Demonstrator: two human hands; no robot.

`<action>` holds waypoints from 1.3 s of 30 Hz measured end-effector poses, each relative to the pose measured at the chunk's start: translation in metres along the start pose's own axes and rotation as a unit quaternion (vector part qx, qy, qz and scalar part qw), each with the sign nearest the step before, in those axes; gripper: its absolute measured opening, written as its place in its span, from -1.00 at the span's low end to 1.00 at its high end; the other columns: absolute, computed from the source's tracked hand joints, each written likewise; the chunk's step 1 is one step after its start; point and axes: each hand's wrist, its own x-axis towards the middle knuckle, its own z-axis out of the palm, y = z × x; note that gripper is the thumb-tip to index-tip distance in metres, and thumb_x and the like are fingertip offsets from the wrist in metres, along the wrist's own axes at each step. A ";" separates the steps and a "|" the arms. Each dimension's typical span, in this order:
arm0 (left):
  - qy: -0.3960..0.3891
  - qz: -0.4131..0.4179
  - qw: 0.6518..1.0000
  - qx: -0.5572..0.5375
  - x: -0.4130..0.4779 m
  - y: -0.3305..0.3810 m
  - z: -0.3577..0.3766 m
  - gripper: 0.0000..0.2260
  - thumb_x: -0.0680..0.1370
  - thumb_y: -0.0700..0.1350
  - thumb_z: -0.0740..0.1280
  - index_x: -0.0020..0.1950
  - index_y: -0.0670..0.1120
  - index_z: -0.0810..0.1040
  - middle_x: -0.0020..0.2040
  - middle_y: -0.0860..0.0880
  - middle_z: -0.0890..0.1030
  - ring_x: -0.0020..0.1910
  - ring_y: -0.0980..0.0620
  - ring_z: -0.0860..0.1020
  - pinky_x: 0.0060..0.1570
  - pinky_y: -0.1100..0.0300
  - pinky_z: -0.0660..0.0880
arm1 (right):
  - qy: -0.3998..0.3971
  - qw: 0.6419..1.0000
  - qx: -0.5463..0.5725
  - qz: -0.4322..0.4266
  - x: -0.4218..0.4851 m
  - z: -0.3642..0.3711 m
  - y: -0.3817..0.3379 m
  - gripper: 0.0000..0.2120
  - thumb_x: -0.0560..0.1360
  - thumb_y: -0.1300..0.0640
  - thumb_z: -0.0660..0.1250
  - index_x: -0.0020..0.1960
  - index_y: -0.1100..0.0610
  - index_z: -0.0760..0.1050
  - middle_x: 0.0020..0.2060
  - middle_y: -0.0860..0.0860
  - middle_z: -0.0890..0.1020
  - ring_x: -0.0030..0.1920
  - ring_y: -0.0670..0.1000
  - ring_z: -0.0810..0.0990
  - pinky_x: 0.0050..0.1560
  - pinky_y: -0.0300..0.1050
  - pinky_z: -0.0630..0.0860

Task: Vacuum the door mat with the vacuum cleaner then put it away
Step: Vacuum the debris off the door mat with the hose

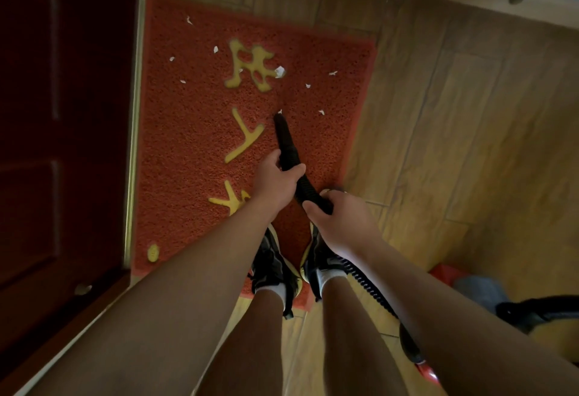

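Head view: our left hand (275, 184) wraps the black nozzle (283, 135), our right hand (343, 226) grips the ribbed hose (308, 190) behind it, tip on the red door mat (188, 151) (paper scraps (279, 71) ahead). The hose looks light and floppy; we would steer from the stiff nozzle.

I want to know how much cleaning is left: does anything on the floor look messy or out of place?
Yes: small white scraps lie scattered over the far half of the red door mat, the biggest beside the top yellow character. They look like torn paper litter. The black nozzle tip sits next to one.
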 end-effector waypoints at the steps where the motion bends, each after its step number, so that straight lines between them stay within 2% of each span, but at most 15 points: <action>1: -0.002 0.002 1.000 0.001 0.000 0.001 0.002 -0.57 0.61 -0.01 0.40 0.47 -0.02 0.45 0.34 -0.01 0.55 0.25 -0.07 0.55 0.21 -0.02 0.52 | 0.000 1.000 0.003 0.001 0.000 -0.001 0.002 -0.64 0.59 -0.12 0.29 -0.21 0.13 0.47 -0.41 0.00 0.52 -0.45 0.00 0.46 -0.49 -0.19 0.22; 5: -0.007 0.011 1.000 0.016 -0.001 0.006 0.010 -0.55 0.61 0.00 0.40 0.49 -0.02 0.44 0.34 0.00 0.56 0.22 -0.05 0.56 0.13 0.06 0.51 | 0.005 1.000 0.017 0.003 -0.001 -0.006 0.009 -0.65 0.59 -0.13 0.28 -0.20 0.13 0.50 -0.40 0.01 0.54 -0.44 0.01 0.49 -0.49 -0.18 0.24; 9: -0.005 0.014 1.000 0.013 -0.003 0.012 0.019 -0.56 0.61 -0.04 0.40 0.47 -0.06 0.45 0.32 -0.01 0.57 0.21 -0.04 0.56 0.22 -0.02 0.54 | 0.007 1.000 0.029 0.011 -0.005 -0.013 0.014 -0.65 0.59 -0.14 0.28 -0.14 0.13 0.54 -0.36 0.03 0.59 -0.41 0.03 0.55 -0.51 -0.18 0.30; 12: -0.008 0.016 1.000 0.024 -0.003 0.013 0.026 -0.59 0.60 -0.04 0.41 0.43 -0.05 0.48 0.28 -0.01 0.59 0.17 -0.06 0.58 0.22 -0.08 0.56 | 0.008 0.999 0.051 0.014 -0.007 -0.017 0.018 -0.67 0.59 -0.13 0.28 -0.15 0.13 0.53 -0.35 0.06 0.61 -0.38 0.08 0.58 -0.45 -0.08 0.38; 17: -0.019 0.021 0.999 0.028 -0.003 0.017 0.040 -0.62 0.59 -0.06 0.42 0.40 -0.07 0.51 0.22 -0.01 0.61 0.14 -0.04 0.59 0.19 -0.05 0.57 | 0.014 0.995 0.088 0.037 -0.012 -0.021 0.026 -0.68 0.58 -0.12 0.29 -0.16 0.12 0.54 -0.38 0.06 0.61 -0.40 0.10 0.59 -0.45 0.00 0.45; 22: -0.034 0.017 0.999 0.020 -0.004 0.018 0.052 -0.56 0.59 -0.09 0.44 0.46 -0.07 0.47 0.20 0.04 0.56 0.16 -0.02 0.57 0.11 0.10 0.51 | 0.018 0.993 0.106 0.047 -0.017 -0.025 0.033 -0.68 0.59 -0.12 0.29 -0.15 0.12 0.55 -0.39 0.07 0.60 -0.43 0.11 0.55 -0.47 -0.05 0.39; 27: -0.036 0.022 0.999 0.024 -0.005 0.020 0.060 -0.61 0.59 -0.10 0.43 0.40 -0.09 0.51 0.21 -0.01 0.61 0.14 -0.04 0.59 0.19 0.02 0.56 | 0.022 0.994 0.099 0.045 -0.021 -0.031 0.038 -0.68 0.60 -0.13 0.29 -0.11 0.12 0.54 -0.35 0.09 0.61 -0.37 0.16 0.59 -0.45 -0.04 0.39; 32: -0.036 0.026 0.999 0.028 -0.005 0.026 0.067 -0.62 0.58 -0.10 0.43 0.39 -0.09 0.52 0.18 0.00 0.61 0.13 -0.02 0.60 0.16 0.03 0.57 | 0.026 0.993 0.109 0.046 -0.020 -0.037 0.043 -0.69 0.61 -0.10 0.29 -0.14 0.12 0.53 -0.41 0.02 0.57 -0.46 0.04 0.48 -0.49 -0.12 0.33; 35: -0.036 0.031 0.998 0.033 -0.003 0.031 0.067 -0.61 0.59 -0.10 0.42 0.41 -0.09 0.50 0.16 0.04 0.57 0.11 0.01 0.57 0.12 0.10 0.52 | 0.024 0.993 0.104 0.043 -0.016 -0.041 0.043 -0.67 0.61 -0.11 0.28 -0.16 0.12 0.52 -0.42 0.04 0.56 -0.47 0.05 0.47 -0.50 -0.12 0.31; 39: -0.027 0.031 0.999 0.029 0.003 0.038 0.066 -0.73 0.59 -0.13 0.42 0.29 -0.05 0.54 0.06 0.09 0.58 0.10 -0.01 0.59 0.11 0.06 0.54 | 0.023 0.992 0.114 0.041 -0.010 -0.045 0.041 -0.68 0.61 -0.10 0.29 -0.17 0.11 0.51 -0.46 -0.01 0.52 -0.53 -0.03 0.41 -0.56 -0.22 0.26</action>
